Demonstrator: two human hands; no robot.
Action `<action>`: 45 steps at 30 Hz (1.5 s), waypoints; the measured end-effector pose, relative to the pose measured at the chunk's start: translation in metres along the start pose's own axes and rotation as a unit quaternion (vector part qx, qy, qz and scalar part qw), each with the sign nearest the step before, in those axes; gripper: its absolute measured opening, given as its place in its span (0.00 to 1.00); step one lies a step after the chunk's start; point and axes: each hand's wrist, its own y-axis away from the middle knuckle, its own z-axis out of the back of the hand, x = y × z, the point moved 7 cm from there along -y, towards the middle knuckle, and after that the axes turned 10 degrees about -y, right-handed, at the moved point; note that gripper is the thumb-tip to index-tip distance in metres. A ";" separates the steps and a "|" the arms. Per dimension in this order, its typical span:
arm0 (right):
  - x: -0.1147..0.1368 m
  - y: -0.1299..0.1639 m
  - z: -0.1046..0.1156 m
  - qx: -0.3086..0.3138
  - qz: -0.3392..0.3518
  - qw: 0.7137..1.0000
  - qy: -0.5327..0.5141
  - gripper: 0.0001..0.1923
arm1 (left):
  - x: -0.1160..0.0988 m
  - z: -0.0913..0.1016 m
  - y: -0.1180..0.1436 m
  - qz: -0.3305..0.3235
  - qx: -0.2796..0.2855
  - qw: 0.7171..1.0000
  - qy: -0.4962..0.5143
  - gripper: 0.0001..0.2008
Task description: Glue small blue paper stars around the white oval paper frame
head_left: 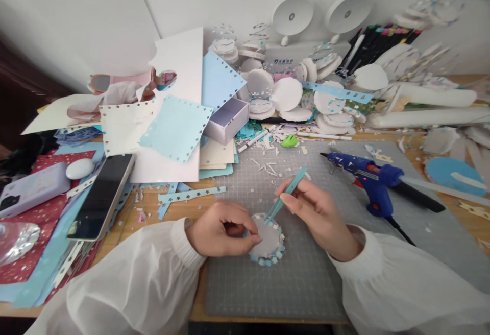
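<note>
A small white paper disc (269,243) ringed with tiny blue star cut-outs lies on the grey cutting mat (302,284). My left hand (224,229) pinches the disc's left edge, fingers curled onto it. My right hand (314,213) holds teal tweezers (286,195) like a pen, their tips touching the disc's upper rim. Both arms wear white sleeves.
A blue hot glue gun (367,177) lies on the mat to the right. A phone (102,195) and a lilac case (32,188) sit at left. Punched paper sheets (174,128), a small open box (225,119), stacked white discs (287,95) and paper scraps crowd the back.
</note>
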 end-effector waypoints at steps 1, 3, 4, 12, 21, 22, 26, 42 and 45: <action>0.001 0.000 0.000 0.000 0.003 1.000 0.003 0.08 | 0.000 0.000 0.000 -0.002 -0.002 1.000 0.000 0.08; 0.003 -0.001 -0.001 -0.001 0.007 1.000 0.004 0.08 | 0.000 0.000 0.000 -0.004 -0.003 1.000 0.000 0.07; 0.003 -0.001 -0.001 -0.001 0.009 1.000 0.002 0.07 | 0.000 0.000 0.000 -0.003 -0.002 1.000 0.001 0.07; -0.005 -0.002 0.006 -0.037 -0.029 0.992 -0.116 0.08 | 0.001 0.000 -0.001 0.010 0.008 1.000 -0.005 0.11; -0.007 -0.007 0.009 -0.050 -0.109 0.963 -0.243 0.06 | 0.005 0.003 0.002 0.050 -0.014 0.999 0.001 0.08; -0.008 -0.007 0.006 -0.037 -0.123 0.958 -0.256 0.05 | 0.006 0.004 0.003 0.060 -0.022 0.998 0.001 0.08; -0.008 -0.007 -0.004 0.007 -0.146 0.947 -0.287 0.15 | 0.003 0.012 0.003 0.054 -0.064 0.996 -0.008 0.08; -0.028 0.010 -0.020 0.101 -0.265 0.955 -0.087 0.15 | 0.022 0.022 0.009 0.146 -0.178 0.973 0.028 0.11; -0.027 0.009 -0.019 0.105 -0.247 0.962 -0.058 0.14 | 0.022 0.022 0.009 0.143 -0.183 0.972 0.023 0.10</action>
